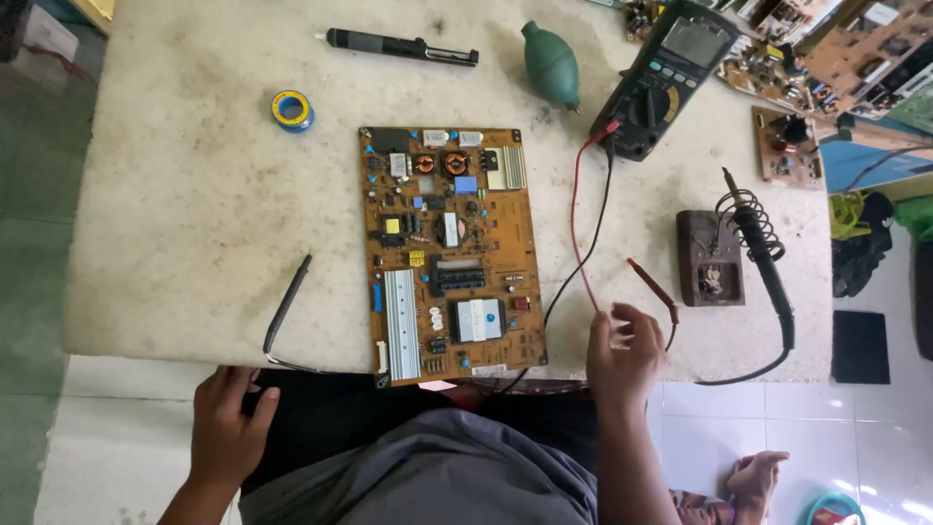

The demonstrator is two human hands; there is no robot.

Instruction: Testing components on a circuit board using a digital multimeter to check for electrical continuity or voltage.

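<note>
Pale, stained tabletop (194,224) carries an orange circuit board (450,251) at its centre, with a multimeter (671,78) at two o'clock from it. Our right hand (622,355), at four o'clock from the board, pinches the red probe (653,286) and its lead. Our left hand (228,423) rests off the tabletop at seven o'clock, fingers loose, holding nothing, near a black probe (287,303).

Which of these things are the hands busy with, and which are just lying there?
In use:
right hand holding the red probe
multimeter
circuit board
left hand, off the table, near the black probe

Lying about:
soldering iron
green blower bulb
solder reel
desoldering pump
</note>
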